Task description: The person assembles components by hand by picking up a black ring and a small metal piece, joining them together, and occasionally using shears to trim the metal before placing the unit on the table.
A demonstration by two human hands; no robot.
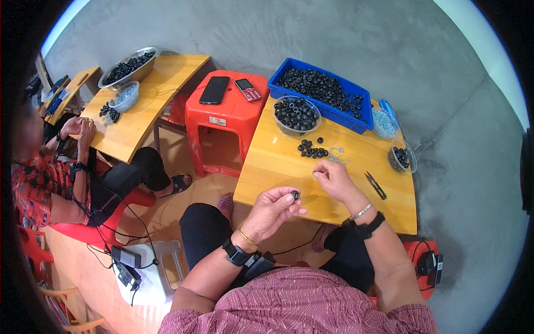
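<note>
Pinched in your left hand (268, 216), a small black piece (296, 195) sits above the near side of the yellow table (263, 177); your right hand (335, 180) curls, whether around anything I cannot tell.

One wide, bendy-looking camera is sitting on the left of a pair on the wearer's head. It is looking down and forward, past the close-up pink patterned cloth shirt (295, 303) at the bottom. The bare left hand (271, 214) and bare right hand (335, 181) are showing near the middle, a little farther off. The yellow wooden tabletop (267, 167) is spreading out beyond them, and the plain grey surface (345, 33) is filling the top.
</note>
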